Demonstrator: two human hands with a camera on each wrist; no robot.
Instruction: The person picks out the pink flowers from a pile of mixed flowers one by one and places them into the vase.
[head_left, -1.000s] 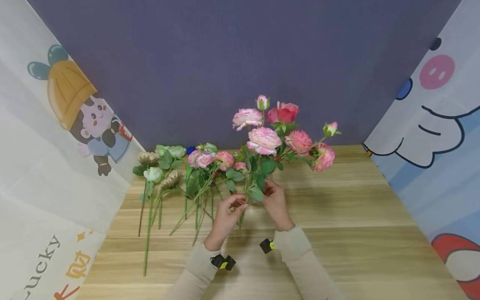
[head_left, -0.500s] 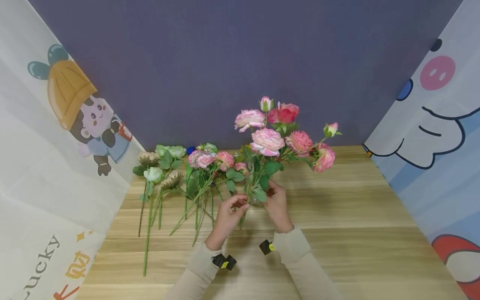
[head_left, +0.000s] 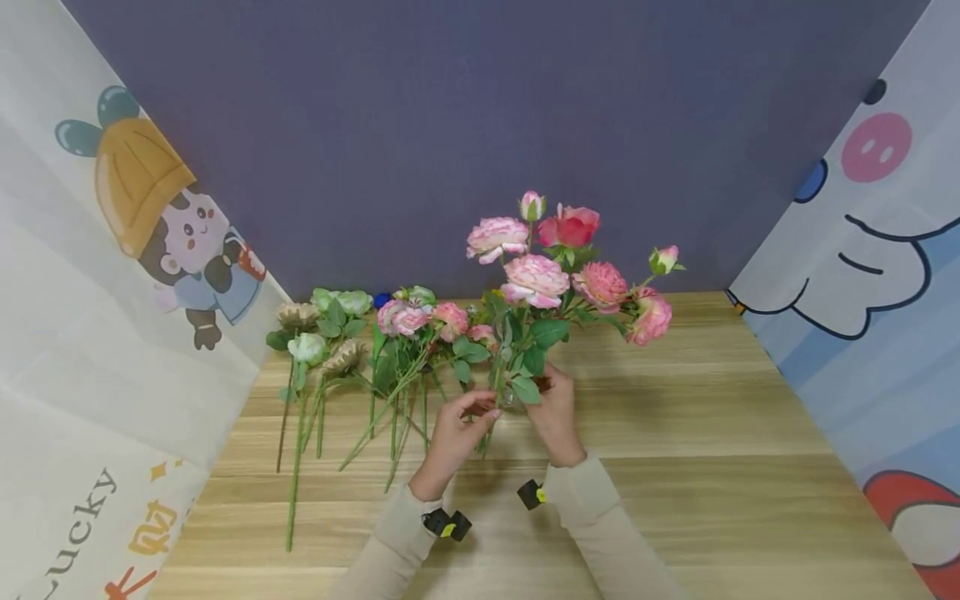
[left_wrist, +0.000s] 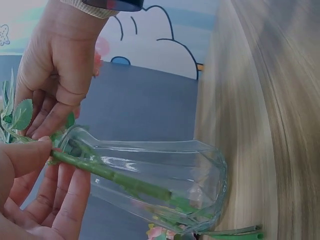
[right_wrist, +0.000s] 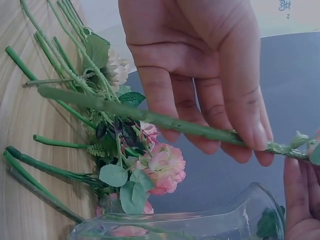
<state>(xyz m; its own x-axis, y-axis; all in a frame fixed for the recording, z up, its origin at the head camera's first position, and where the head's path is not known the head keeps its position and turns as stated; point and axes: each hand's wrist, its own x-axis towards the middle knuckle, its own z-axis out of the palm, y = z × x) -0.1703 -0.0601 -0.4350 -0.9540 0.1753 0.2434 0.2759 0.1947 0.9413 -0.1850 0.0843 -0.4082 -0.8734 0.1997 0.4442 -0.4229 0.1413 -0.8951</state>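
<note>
My left hand (head_left: 452, 433) pinches the green stem (right_wrist: 165, 121) of a pink-and-white artificial flower (head_left: 536, 280) between thumb and fingers. The stem slants down outside the clear glass vase (left_wrist: 150, 155), its cut end free. Just above the vase mouth, my right hand (head_left: 557, 417) has its fingers curled at the leafy upper part of the same stem; leaves partly hide its fingertips. Red and pink flowers (head_left: 598, 285) lean over to the right of the held flower. In the left wrist view the vase stands on the table, other stems showing through its glass.
Left of the vase, pink flowers (head_left: 403, 317) lie on the wooden table (head_left: 712, 492) with stems towards me. Further left are pale green flowers (head_left: 307, 348) and beige flowers (head_left: 343, 358). A dark panel (head_left: 465, 133) rises behind, with printed cloths at both sides.
The pink-and-white flower and its leaves have shifted slightly to the right. Both hands have moved slightly right too, the left keeping its pinch on the stem.
</note>
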